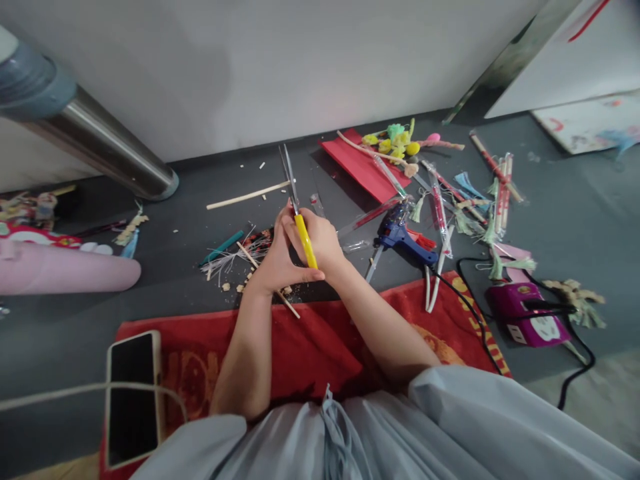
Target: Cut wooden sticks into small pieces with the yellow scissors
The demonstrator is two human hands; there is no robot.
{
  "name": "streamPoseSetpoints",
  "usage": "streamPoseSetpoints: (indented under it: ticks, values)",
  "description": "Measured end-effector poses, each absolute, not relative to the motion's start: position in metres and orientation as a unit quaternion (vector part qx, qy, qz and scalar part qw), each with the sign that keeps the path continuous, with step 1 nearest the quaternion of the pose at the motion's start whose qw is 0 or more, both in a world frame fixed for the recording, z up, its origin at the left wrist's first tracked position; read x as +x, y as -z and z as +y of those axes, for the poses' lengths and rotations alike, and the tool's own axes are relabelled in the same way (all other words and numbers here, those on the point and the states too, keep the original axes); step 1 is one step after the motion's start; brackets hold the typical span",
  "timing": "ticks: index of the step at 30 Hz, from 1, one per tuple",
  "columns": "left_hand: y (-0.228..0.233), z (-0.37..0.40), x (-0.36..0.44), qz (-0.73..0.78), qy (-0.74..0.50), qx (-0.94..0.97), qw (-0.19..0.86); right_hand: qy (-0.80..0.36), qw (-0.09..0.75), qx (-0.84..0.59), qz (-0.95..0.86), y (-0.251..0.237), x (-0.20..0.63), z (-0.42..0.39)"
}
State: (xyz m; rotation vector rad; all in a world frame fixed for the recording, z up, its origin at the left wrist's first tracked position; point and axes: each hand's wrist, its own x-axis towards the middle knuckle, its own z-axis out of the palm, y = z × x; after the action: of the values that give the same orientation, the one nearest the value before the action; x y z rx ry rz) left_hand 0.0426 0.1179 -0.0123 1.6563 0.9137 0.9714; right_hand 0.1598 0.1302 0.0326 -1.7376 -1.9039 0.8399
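Scissors (296,200) with yellow handles sit in your right hand (320,243), which is closed around the handles, blades pointing to 12 o'clock and slightly parted. Your left hand (277,263) presses against the right from 9 o'clock, fingers curled; whether it grips anything you cannot tell. A thin wooden stick (273,287) runs under both hands, slanting from 10 to 4 o'clock, over a scatter of wood chips (240,283) on the dark floor (575,213).

At 10 o'clock from your hands lies a pale longer stick (247,195). At 3 o'clock, near your right hand, a blue glue gun (403,240) rests on the floor, its black cord (470,307) running to a purple power strip (527,313) farther right. At 1 o'clock a red paper sheet (363,170) carries yellow and green pompoms (397,143), with tassels (495,260) and wrapped sticks (500,183) spread beyond it.

Toward 6 o'clock a red towel (310,343) lies under your forearms. At 7 o'clock a phone (133,397), screen dark, lies on the towel's edge with a white cable (60,393) crossing it. At 9 o'clock a pink roll (65,267) lies flat, with a metal pipe (100,147) behind it. No open container shows.
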Motion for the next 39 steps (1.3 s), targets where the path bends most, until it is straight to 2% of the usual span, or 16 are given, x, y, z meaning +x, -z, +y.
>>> streamPoseSetpoints:
  ticks: [10, 27, 39]
  values:
    - [0.0190, 0.1216, 0.0412, 0.397, -0.432, 0.707, 0.395, -0.309, 0.198, -0.619, -0.694, -0.0348, 0.1594, 0.1329]
    - [0.0188, 0.1237, 0.0410, 0.394, -0.439, 0.688, 0.423, -0.309, 0.195, -0.622, -0.693, -0.0348, 0.1584, 0.1345]
    - [0.0226, 0.1236, 0.0393, 0.405, -0.438, 0.700, 0.392, -0.313, 0.207, -0.615, -0.693, -0.0330, 0.1587, 0.1353]
